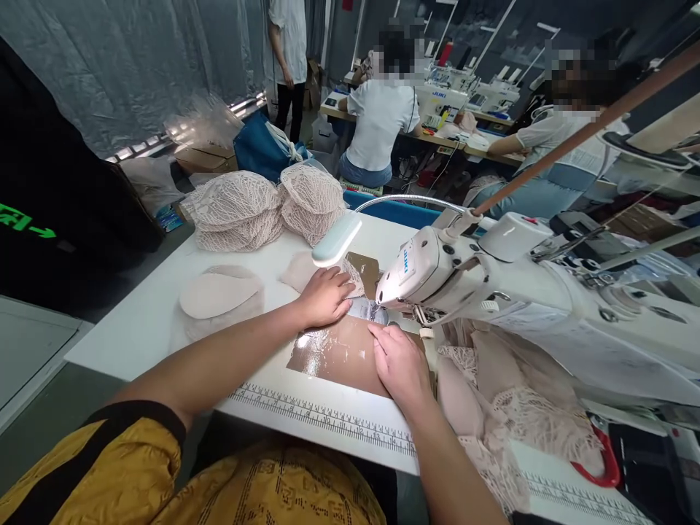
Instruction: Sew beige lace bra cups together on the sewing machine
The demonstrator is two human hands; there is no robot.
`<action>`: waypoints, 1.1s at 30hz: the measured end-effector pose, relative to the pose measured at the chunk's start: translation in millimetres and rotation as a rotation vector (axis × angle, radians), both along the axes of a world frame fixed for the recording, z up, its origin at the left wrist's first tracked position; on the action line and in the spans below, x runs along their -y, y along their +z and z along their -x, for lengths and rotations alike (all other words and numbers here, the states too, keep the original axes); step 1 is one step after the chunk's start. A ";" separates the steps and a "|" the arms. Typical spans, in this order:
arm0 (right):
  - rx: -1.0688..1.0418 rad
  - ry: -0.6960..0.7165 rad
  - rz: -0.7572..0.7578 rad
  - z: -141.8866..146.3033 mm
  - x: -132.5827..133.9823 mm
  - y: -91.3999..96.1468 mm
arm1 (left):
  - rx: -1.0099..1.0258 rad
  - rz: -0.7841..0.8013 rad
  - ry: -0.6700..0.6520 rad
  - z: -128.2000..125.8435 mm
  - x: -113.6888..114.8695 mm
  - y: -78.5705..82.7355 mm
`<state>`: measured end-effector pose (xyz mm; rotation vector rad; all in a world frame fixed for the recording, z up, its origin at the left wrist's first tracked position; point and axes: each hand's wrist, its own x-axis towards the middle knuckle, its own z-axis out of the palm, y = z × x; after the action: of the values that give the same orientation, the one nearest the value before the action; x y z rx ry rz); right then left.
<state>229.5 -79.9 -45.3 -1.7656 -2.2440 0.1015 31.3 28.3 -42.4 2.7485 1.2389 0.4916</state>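
Note:
My left hand (327, 297) lies palm down with its fingers stretched over a beige lace-edged cup piece (354, 275), just left of the needle area of the white sewing machine (421, 266). Part of that piece is hidden beneath the hand. On the brown, tape-covered plate (333, 354) in front of the machine rests my right hand (402, 368). Its index finger reaches toward the needle area, the other fingers bend slightly, and nothing shows in its grasp. A pale lamp head (336, 239) hangs just above my left hand.
Stacked lace cups (235, 211) stand at the table's back left, with smooth beige cup pieces (222, 293) nearer. Sewn lace pieces (508, 394) pile up right of my right hand, beside red-handled scissors (604, 459). A ruler strip (328, 419) runs along the front edge. Other people sit beyond.

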 end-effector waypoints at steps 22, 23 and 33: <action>0.007 -0.051 0.061 3.7 2.7 6.5 | -0.085 0.035 0.178 -4.9 6.0 4.9; 0.004 -0.051 0.060 3.8 2.7 6.9 | -0.088 0.039 0.186 -4.8 6.0 4.5; -0.027 -0.034 0.072 3.0 2.8 8.2 | -0.125 0.116 0.203 -3.0 7.0 12.2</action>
<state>226.4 -82.7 -37.2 -1.8271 -2.2165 0.2005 34.3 21.3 -30.2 2.6060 1.5329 0.2562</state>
